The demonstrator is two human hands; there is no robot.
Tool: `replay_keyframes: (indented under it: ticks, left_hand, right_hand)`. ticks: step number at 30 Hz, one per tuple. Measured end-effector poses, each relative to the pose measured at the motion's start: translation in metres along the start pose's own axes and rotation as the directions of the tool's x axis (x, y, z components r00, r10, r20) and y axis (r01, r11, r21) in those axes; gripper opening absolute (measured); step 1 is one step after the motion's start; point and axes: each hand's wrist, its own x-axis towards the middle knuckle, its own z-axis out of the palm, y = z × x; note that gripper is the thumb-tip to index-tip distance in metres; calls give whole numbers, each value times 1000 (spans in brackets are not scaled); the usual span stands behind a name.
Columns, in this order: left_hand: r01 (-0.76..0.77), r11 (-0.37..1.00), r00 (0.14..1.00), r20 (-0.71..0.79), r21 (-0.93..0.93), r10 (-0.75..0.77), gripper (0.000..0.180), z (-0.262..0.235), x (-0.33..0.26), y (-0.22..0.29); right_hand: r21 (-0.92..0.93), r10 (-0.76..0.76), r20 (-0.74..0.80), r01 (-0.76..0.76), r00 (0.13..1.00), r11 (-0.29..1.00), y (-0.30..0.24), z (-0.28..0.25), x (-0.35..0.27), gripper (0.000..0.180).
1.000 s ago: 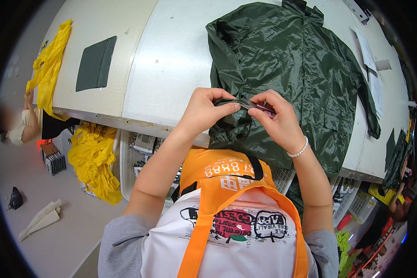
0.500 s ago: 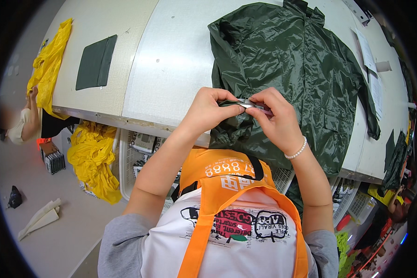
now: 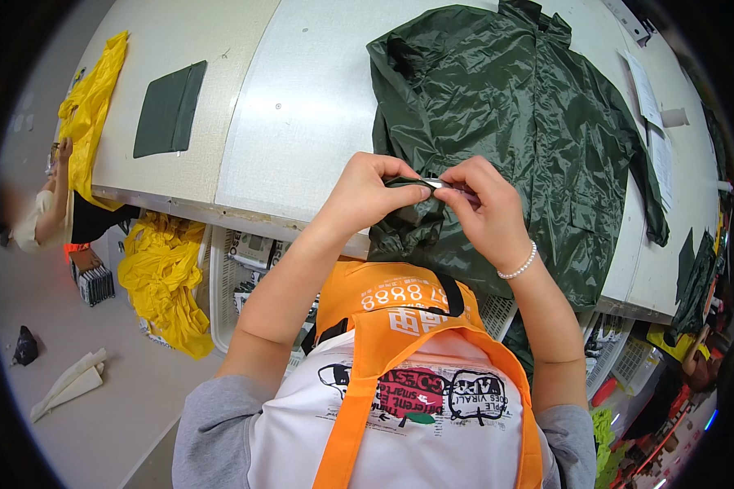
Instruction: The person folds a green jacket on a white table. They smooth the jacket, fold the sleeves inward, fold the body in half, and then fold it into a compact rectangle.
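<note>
A dark green, shiny rain jacket [image 3: 497,106] lies spread on the table, its collar at the far end. My left hand [image 3: 373,189] pinches a folded edge of its fabric near the sleeve end, at the table's front. Close against it, my right hand [image 3: 488,204] is closed on what look like small thread snips [image 3: 434,183], silvery at the tip with a dark purplish handle. The silvery tip meets the pinched fabric between my fingertips. My fingers hide most of the snips, and I cannot tell whether the blades are apart.
On the pale table [image 3: 302,106] lies a folded dark green piece [image 3: 170,110]. Papers [image 3: 652,106] lie at the right. Below are a white basket [image 3: 220,301] and heaped yellow garments [image 3: 163,285]. At far left another person's hand [image 3: 64,151] touches a yellow garment [image 3: 94,114].
My right hand has shifted very slightly, and less of the silvery tip shows between my fingers. The other person's hand at the far left has moved up a little along the yellow garment.
</note>
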Motion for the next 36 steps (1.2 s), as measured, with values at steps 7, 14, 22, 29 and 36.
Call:
replay_keyframes:
  ticks: [7, 14, 22, 29, 36]
  left_hand:
    - [-16, 904, 1000, 4, -427, 19, 15, -7, 3, -8]
    - [-282, 648, 959, -215, -707, 183, 46, 20, 2, 17]
    - [-350, 873, 637, -597, 339, 487, 17, -27, 34, -2]
    - [-390, 918, 795, -477, 74, 375, 26, -16, 6, 12]
    - [-396, 778, 545, -557, 488, 627, 21, -25, -4, 9]
  right_hand:
    - [516, 189, 143, -236, 972, 823, 30, 7, -1, 39]
    - [176, 61, -461, 24, 885, 984, 28, 26, 28, 23]
    - [333, 89, -130, -41, 987, 942, 5, 26, 32, 19]
    - [326, 56, -101, -20, 993, 945, -27, 15, 22, 21]
    - [-53, -147, -623, 146, 768, 988, 10, -8, 26, 22]
